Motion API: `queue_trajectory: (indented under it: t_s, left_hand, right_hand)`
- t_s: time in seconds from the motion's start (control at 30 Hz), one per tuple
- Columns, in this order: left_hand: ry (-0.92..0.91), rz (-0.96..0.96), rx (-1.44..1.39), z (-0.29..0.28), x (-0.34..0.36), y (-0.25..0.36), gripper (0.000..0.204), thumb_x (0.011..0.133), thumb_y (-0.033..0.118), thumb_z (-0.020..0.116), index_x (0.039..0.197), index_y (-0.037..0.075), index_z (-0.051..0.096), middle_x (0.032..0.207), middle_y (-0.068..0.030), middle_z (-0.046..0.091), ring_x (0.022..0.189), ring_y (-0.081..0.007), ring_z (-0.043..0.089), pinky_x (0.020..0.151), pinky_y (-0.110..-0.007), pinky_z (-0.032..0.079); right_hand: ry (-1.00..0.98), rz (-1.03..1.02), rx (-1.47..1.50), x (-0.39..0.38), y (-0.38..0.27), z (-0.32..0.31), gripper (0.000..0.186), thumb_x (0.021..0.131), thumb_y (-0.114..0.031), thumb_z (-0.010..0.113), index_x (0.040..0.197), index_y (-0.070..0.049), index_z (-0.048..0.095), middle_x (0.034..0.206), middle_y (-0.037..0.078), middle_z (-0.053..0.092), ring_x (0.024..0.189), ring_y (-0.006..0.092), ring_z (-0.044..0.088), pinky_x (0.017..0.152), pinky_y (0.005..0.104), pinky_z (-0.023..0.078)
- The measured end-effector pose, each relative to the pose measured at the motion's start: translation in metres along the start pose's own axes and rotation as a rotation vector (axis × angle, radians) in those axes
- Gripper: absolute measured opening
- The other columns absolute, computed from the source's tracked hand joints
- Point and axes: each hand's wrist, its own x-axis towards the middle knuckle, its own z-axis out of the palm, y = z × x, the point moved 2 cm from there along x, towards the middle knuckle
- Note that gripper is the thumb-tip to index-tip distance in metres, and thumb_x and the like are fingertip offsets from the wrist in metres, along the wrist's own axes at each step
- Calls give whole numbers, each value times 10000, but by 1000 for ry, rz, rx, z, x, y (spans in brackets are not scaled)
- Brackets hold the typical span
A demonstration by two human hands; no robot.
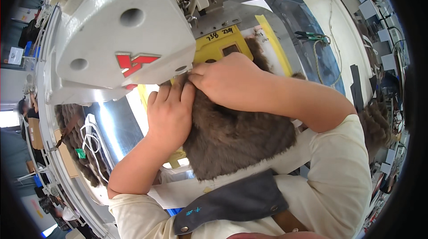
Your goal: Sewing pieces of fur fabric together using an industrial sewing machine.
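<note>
My left hand (pixel 171 116) presses on a brown fur piece (pixel 240 145), its fingers bent and gripping the fur's upper edge just under the white machine head (pixel 107 29). Beside it, my right hand (pixel 223 80) pinches the same edge, fingertips close to the left hand's. The stitching point is hidden behind the head and fingers. A yellow plate (pixel 207 43) with handwritten marks lies behind my hands on the steel bed (pixel 245 16), with a white sheet and a yellow strip beside it.
Green-handled scissors (pixel 307 35) and a cord rest on the right of the bed. Further fur pieces (pixel 76 145) lie at the left, near a white cable, and at the far right. Another person (pixel 31 112) is at the far left edge, among benches and boxes.
</note>
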Motion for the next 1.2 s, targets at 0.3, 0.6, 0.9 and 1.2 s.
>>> queue_trajectory:
  t_s: [0.3, 0.6, 0.9, 1.2]
  left_hand:
    - [16, 6, -61, 1, 9, -3, 339, 812, 61, 571, 1146, 33, 626, 1220, -145, 675, 972, -293, 646, 810, -390, 482]
    - [52, -4, -93, -1, 10, -4, 254, 805, 79, 589, 1052, 51, 640, 992, -110, 677, 903, -280, 643, 777, -389, 488]
    - [43, -7, -75, -3, 11, -2, 302, 812, 75, 589, 1104, 41, 653, 1091, -111, 707, 934, -261, 661, 792, -375, 490]
    - [-139, -38, -271, -10, 7, -3, 744, 614, 66, 746, 1335, 11, 573, 1411, -176, 601, 1053, -359, 621, 931, -429, 483]
  right_hand:
    - [-25, 39, 62, 1, 3, -5, 312, 878, -168, 606, 1162, -84, 703, 1062, 28, 708, 763, 215, 727, 585, 376, 551]
    - [-30, 43, 43, 2, 2, -5, 304, 874, -166, 604, 1146, -90, 716, 1063, 18, 712, 801, 204, 729, 608, 372, 562]
    - [-42, 66, 33, 2, 4, -6, 299, 878, -156, 599, 1147, -102, 719, 1092, 6, 716, 842, 192, 728, 614, 367, 565]
    - [-75, 110, 66, -1, 7, -8, 328, 859, -127, 611, 1166, -87, 720, 1179, 10, 725, 911, 214, 732, 682, 385, 580]
